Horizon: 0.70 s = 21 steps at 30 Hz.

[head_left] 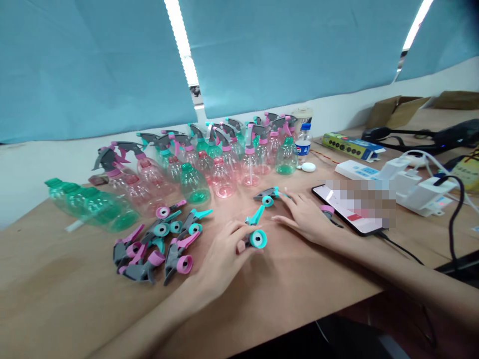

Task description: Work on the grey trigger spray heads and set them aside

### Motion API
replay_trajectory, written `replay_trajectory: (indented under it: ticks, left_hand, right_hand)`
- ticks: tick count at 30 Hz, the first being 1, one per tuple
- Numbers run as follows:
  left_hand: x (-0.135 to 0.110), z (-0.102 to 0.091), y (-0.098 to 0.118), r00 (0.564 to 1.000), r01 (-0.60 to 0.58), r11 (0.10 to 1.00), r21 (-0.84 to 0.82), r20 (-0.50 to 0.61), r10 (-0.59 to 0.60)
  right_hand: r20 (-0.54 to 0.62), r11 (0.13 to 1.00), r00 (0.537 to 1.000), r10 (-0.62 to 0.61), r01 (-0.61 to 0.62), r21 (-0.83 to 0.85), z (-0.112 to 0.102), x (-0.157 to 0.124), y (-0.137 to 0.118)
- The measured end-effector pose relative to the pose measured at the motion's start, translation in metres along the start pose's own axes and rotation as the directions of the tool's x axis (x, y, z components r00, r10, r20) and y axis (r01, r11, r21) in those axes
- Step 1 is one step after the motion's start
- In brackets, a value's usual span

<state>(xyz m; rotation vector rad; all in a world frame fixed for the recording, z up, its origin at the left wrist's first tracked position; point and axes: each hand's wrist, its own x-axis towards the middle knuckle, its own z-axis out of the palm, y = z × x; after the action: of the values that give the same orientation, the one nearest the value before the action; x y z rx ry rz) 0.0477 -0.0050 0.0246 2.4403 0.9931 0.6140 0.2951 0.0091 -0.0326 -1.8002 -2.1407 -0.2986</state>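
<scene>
My left hand [228, 252] is closed around a grey spray head with a teal collar [258, 239], held just above the table with the collar's opening toward me. My right hand [301, 212] has its fingers stretched out, and the fingertips reach a second teal and grey spray head [267, 195] lying on the table. Whether they touch it I cannot tell. Left of my left hand lies a loose heap of pink and teal spray heads [161, 229]. Behind it stand clear pink bottles [223, 179] and green bottles [194, 185], several with spray heads on.
A phone [350, 209] with a cable lies by my right forearm, near a pink-collared spray head [328, 212]. Beyond are a white power strip [359, 170] with plugs, a yellow box [352, 145], and a drink bottle [304, 142]. Green bottles [101, 207] lie at far left.
</scene>
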Motion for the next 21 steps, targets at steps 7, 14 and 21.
replay_trajectory:
  ticks: [7,14,21]
  left_hand:
    - [-0.017,0.000,-0.015,0.972,0.118,0.959,-0.259,-0.166,-0.164]
    - [-0.018,0.010,-0.008,0.962,0.201,0.897,-0.394,-0.096,-0.257]
    - [-0.017,0.009,-0.006,0.958,0.209,0.876,-0.435,-0.087,-0.272]
  right_hand:
    - [-0.068,0.997,0.996,0.059,-0.062,-0.047,-0.023,-0.051,0.007]
    - [-0.001,0.992,0.996,0.087,-0.087,0.088,-0.010,-0.045,-0.014]
    - [-0.022,0.943,0.999,0.038,-0.028,0.332,0.008,-0.003,-0.030]
